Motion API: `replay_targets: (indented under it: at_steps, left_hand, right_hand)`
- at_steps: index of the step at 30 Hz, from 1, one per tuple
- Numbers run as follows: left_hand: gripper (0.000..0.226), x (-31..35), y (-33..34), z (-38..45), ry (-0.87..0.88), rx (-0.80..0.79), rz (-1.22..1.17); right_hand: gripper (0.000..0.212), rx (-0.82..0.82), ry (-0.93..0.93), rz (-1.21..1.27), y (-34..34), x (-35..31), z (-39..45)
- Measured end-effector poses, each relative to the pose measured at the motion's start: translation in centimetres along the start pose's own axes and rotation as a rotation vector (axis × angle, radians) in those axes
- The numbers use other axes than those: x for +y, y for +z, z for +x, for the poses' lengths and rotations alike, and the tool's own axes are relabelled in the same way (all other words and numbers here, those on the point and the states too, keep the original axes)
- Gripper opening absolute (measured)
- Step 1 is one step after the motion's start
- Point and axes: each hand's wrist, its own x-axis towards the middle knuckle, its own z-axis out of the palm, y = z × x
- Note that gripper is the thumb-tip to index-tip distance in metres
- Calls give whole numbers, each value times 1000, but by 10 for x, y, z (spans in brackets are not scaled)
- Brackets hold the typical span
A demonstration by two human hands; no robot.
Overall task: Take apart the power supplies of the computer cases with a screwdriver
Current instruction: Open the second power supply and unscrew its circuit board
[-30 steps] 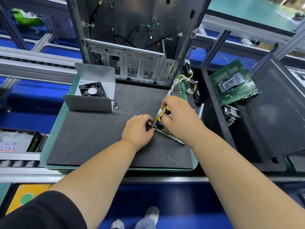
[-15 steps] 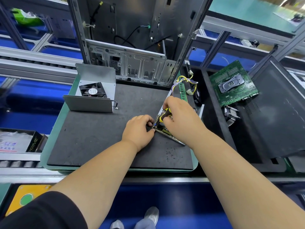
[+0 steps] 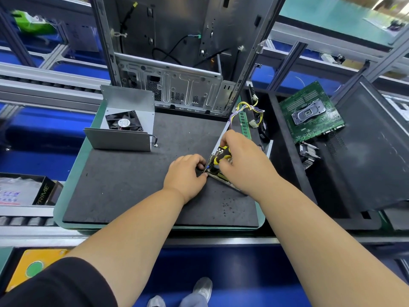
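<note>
An opened power supply base (image 3: 223, 178) with its circuit board lies on the dark foam mat (image 3: 137, 185), at the mat's right side. Yellow and purple wires (image 3: 247, 109) run from its far end. My right hand (image 3: 241, 160) grips a yellow-and-black screwdriver (image 3: 221, 156) whose tip points down into the near-left corner of the board. My left hand (image 3: 188, 173) holds that corner of the supply between thumb and curled fingers. The supply's removed metal cover with a black fan (image 3: 125, 124) stands at the mat's far left. An empty computer case (image 3: 174, 63) stands upright behind the mat.
A green motherboard (image 3: 312, 114) and a finned heatsink (image 3: 308, 155) lie in the black tray (image 3: 287, 173) to the right, beside a black case panel (image 3: 376, 156). A box marked PRIME (image 3: 42, 196) sits at the left. Small screws (image 3: 228, 207) dot the mat's near right.
My right hand has shifted slightly around the screwdriver handle, which stays at the same corner. My left hand has not moved.
</note>
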Motion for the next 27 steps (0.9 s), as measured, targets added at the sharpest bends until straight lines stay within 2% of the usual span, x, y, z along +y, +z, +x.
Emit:
replay_targets:
  at_steps: [4, 12, 17, 20, 24, 27]
  left_hand:
    - [22, 0, -1, 0, 10, 2, -3]
    - [27, -1, -2, -2, 13, 10, -28]
    - [35, 1, -2, -8, -15, 12, -98]
    - [43, 0, -8, -18, -15, 71, -209]
    - [40, 24, -28, -17, 88, 201, -178]
    - [36, 58, -43, -11, 213, 197, -32]
  right_hand:
    - [15, 5, 50, 1, -1, 3, -2]
    - [7, 68, 36, 101, -3, 6, -19]
    - [5, 108, 61, 163, -4, 15, -25]
    - [8, 162, 83, 273, -8, 23, -29]
    - [15, 246, 91, 422, -24, 34, -31]
    - [16, 322, 98, 563, -40, 46, -38]
